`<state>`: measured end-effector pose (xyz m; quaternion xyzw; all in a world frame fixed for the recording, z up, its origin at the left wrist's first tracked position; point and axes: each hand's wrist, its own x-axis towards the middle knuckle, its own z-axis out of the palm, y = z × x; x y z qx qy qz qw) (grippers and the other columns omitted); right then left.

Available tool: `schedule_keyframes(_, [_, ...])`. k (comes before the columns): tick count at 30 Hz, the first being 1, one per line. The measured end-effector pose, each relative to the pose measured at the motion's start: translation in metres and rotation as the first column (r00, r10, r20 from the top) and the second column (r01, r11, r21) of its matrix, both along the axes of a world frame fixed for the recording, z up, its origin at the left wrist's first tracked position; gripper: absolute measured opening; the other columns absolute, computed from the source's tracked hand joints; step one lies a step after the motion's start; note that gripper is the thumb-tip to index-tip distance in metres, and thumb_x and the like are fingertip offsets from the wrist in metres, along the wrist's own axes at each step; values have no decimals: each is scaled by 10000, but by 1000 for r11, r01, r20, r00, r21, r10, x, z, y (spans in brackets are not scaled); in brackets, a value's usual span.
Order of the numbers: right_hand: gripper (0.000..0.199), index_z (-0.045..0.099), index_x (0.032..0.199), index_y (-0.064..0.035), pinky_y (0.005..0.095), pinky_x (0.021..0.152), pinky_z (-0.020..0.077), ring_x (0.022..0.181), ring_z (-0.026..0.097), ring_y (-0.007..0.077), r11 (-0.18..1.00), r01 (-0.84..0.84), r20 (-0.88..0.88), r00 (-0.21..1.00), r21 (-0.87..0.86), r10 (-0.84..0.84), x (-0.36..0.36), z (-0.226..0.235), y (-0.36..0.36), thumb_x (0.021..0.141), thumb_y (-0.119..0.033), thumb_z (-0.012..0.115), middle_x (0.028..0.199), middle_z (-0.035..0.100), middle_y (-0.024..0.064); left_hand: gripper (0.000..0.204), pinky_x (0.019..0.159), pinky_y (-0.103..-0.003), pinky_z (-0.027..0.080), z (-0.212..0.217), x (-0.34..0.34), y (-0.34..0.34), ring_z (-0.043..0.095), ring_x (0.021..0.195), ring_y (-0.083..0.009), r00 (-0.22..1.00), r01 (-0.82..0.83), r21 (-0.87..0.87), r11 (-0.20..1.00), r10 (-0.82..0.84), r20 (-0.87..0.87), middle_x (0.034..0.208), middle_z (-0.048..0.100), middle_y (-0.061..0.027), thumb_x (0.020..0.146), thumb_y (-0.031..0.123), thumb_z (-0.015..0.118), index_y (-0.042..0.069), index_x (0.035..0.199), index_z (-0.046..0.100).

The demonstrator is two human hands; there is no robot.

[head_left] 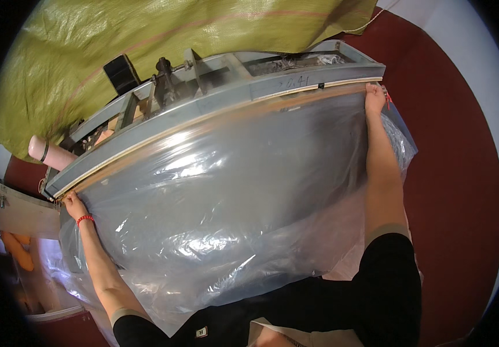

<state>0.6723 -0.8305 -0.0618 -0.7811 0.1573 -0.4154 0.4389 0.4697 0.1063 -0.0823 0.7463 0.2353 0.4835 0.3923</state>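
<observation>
A wide sheet of clear plastic film [220, 179] spreads in front of me, glossy and wrinkled toward its near side. Its far edge lies along a long grey metal machine frame [203, 107] with a pale strip on its near face. At the frame's left end, my left hand [74, 206] grips a corner of the film, fingers closed, a red bead bracelet on the wrist. My right hand [375, 99] pinches the film's other corner just below the frame's right end. Between the two hands the far edge is stretched out.
Behind the frame hangs a yellow-green woven sheet [162, 34]. A dark phone-like slab [121, 74] leans at the frame's back, and a pink roll [50, 152] lies at its left end. Dark red floor [452, 191] stretches to the right beside a white wall [469, 52].
</observation>
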Motion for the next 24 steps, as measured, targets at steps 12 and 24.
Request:
schedule_keyframes(12, [136,487,814,-24,280,371,397,473,523,137,981,89,26,995,170,-95,-1,20,-17,820,-159,475,656,565,96,111,417,-196,355,36,5,-35,435,472,-83,994,103,-417,903,-79,74,602,471,11,812,119,501,71,714,481])
schedule_keyframes(24, [285,647,802,23,230,704,436,720,574,109,983,-119,-121,987,-136,103,-80,68,3,781,-257,597,763,636,75,37,522,-192,359,73,-62,-60,429,579,-58,900,401,-301,865,-433,-45,724,522,25,807,123,544,92,826,536])
